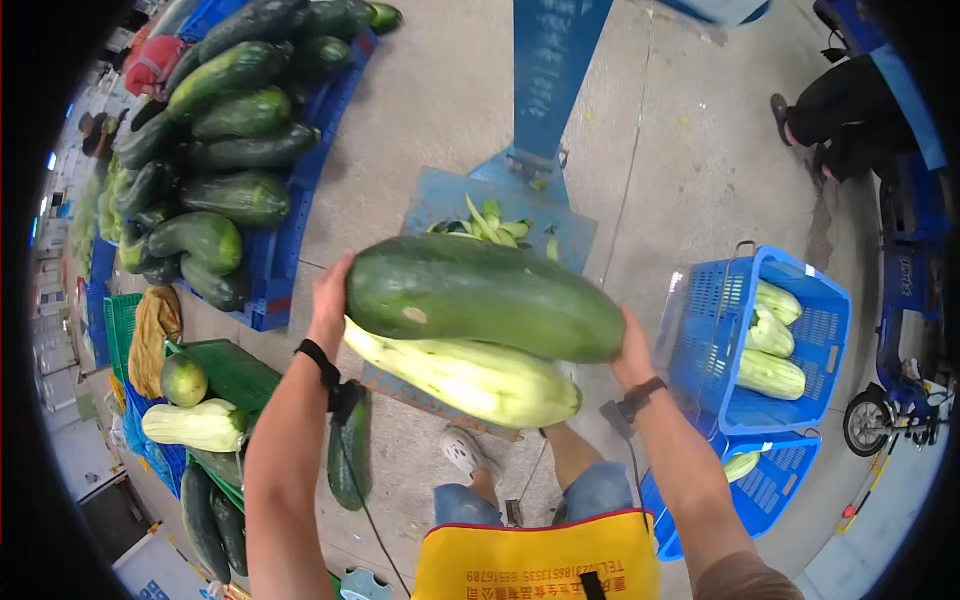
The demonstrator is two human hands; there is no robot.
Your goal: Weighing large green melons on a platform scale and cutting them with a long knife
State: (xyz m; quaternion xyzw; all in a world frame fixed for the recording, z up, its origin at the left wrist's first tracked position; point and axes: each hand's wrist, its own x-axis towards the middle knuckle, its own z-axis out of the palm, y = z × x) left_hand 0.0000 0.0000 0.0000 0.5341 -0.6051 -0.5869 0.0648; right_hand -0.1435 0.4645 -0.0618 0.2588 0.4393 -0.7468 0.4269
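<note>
I hold two long gourds stacked between my hands at chest height. The upper one is a dark green gourd (485, 297). Under it lies a pale yellow-green gourd (470, 375). My left hand (330, 295) presses flat against their left ends. At their right ends my right hand (632, 352) is pressed, partly hidden behind the dark gourd. Both wrists wear a black band. Below the gourds lies a blue platform scale (440, 205) with several small green vegetables (490, 225) on its plate.
A pile of dark green gourds (225, 150) fills a blue pallet at the upper left. Green crates (232, 372) hold more gourds at the lower left. A blue basket (805, 345) with pale gourds stands at the right. A person (845, 115) sits at the upper right beside a scooter (905, 400).
</note>
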